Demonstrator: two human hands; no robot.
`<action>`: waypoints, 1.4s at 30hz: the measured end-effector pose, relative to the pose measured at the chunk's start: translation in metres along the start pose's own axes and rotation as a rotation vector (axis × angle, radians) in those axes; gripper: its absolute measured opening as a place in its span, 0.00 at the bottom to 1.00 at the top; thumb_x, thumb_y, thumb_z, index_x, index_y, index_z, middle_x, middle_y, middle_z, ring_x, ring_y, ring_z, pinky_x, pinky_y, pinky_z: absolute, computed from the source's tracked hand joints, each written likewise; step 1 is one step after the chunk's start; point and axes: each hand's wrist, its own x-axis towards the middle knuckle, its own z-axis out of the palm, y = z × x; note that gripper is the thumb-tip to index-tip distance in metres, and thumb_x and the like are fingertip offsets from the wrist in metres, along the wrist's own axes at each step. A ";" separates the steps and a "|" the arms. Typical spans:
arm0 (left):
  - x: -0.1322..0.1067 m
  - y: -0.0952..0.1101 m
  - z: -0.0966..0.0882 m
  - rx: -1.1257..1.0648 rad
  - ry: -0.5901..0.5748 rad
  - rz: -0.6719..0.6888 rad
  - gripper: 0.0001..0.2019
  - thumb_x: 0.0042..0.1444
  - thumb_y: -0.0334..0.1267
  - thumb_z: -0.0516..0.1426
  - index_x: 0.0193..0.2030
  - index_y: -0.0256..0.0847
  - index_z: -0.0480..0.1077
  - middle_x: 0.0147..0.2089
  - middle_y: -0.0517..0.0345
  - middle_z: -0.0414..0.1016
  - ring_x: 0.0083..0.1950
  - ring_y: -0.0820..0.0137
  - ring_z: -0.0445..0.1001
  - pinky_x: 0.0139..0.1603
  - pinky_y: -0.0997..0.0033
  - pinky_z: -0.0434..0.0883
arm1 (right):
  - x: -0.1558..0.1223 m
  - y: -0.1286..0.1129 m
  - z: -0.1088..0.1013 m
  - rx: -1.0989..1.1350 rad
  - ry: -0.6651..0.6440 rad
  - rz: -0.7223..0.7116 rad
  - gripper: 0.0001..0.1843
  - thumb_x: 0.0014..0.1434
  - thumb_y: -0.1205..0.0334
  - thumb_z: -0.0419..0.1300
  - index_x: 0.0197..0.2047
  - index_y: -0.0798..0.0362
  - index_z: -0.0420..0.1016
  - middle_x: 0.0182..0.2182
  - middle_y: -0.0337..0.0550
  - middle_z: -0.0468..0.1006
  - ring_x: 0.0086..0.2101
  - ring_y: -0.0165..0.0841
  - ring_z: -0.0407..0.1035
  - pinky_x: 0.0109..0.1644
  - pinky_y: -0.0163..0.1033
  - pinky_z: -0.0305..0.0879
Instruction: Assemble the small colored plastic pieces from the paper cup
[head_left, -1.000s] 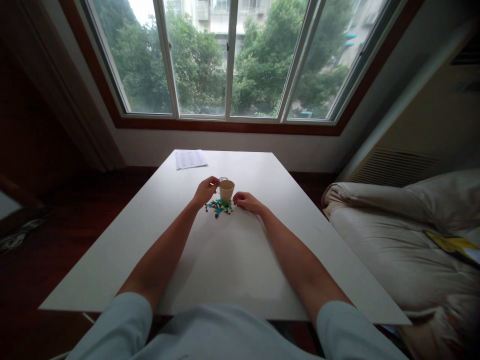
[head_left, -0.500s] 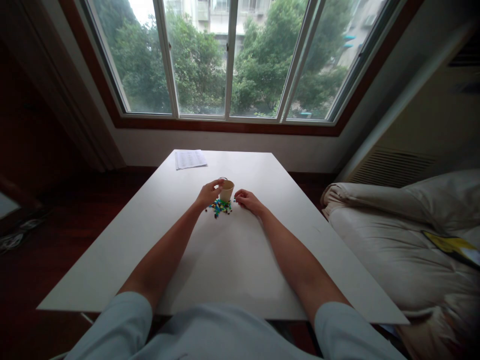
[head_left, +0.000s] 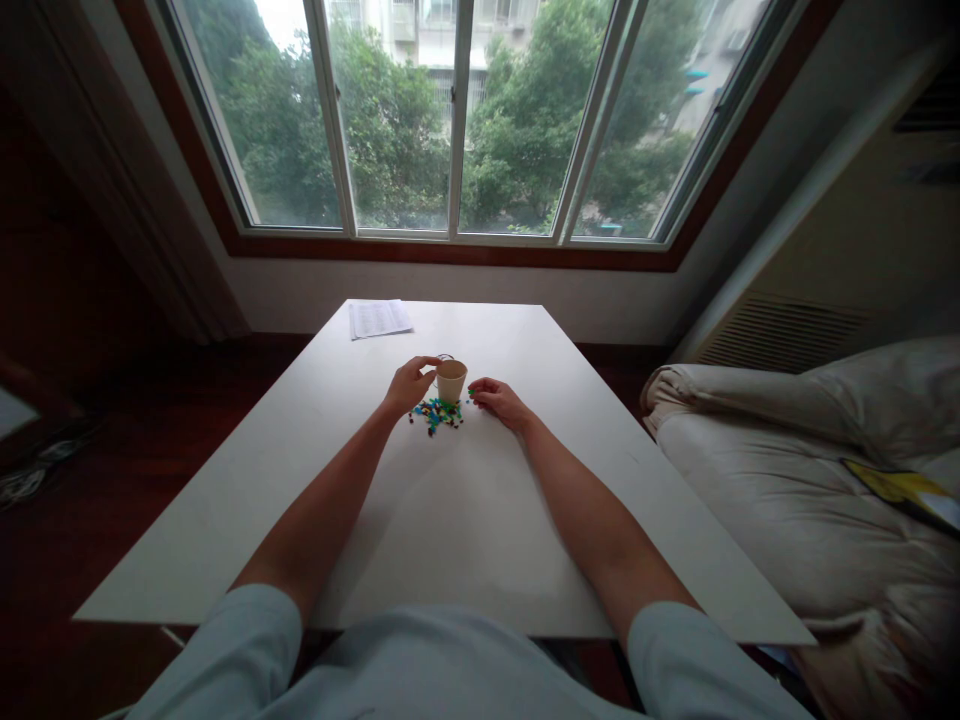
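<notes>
A beige paper cup [head_left: 451,384] stands upright on the white table, its opening facing up. My left hand [head_left: 411,385] is at its left side, fingers stretched out and apart from the thumb; the fingertips reach the rim, and whether they touch it I cannot tell. In front of the cup lies a loose pile of small coloured pieces [head_left: 436,415], green, blue, yellow and dark, too small to name. To the right of the cup, my right hand [head_left: 499,402] has its fingers closed in a pinch, with a small green piece [head_left: 471,392] at the tips.
A dark thin loop [head_left: 445,356] shows behind the cup. Printed paper sheets [head_left: 380,318] lie at the far left of the white table [head_left: 465,540]. A sofa with a pale cover [head_left: 742,480] stands to the right, and a window is beyond the table.
My left hand has drawn slightly left, so more of the cup's side shows. A green piece now shows at my right fingertips. The cup stays in place.
</notes>
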 end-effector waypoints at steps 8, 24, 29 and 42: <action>0.000 -0.030 -0.022 0.336 -0.127 -0.023 0.15 0.65 0.40 0.56 0.53 0.44 0.80 0.50 0.55 0.82 0.40 0.69 0.76 0.47 0.70 0.72 | -0.004 -0.004 -0.008 0.097 0.035 0.026 0.19 0.45 0.53 0.76 0.40 0.52 0.83 0.32 0.42 0.83 0.31 0.30 0.73 0.34 0.35 0.65; -0.004 -0.060 -0.026 0.454 -0.518 -0.076 0.18 0.56 0.33 0.57 0.51 0.44 0.82 0.45 0.57 0.84 0.43 0.69 0.79 0.43 0.76 0.73 | -0.003 -0.001 -0.011 0.275 0.124 0.005 0.15 0.45 0.57 0.75 0.35 0.50 0.77 0.28 0.36 0.79 0.28 0.27 0.69 0.30 0.32 0.63; -0.004 -0.059 -0.028 0.448 -0.536 -0.064 0.17 0.54 0.31 0.57 0.48 0.43 0.82 0.45 0.57 0.84 0.43 0.69 0.79 0.42 0.77 0.72 | -0.001 0.001 -0.011 0.285 0.138 0.016 0.16 0.44 0.59 0.75 0.36 0.50 0.79 0.31 0.38 0.81 0.30 0.28 0.72 0.33 0.32 0.67; -0.006 -0.054 -0.029 0.502 -0.555 -0.079 0.15 0.52 0.32 0.59 0.46 0.43 0.81 0.46 0.57 0.84 0.43 0.68 0.79 0.41 0.76 0.73 | -0.004 -0.010 -0.007 0.332 0.197 -0.042 0.14 0.49 0.56 0.70 0.40 0.49 0.81 0.40 0.43 0.85 0.34 0.32 0.76 0.38 0.37 0.74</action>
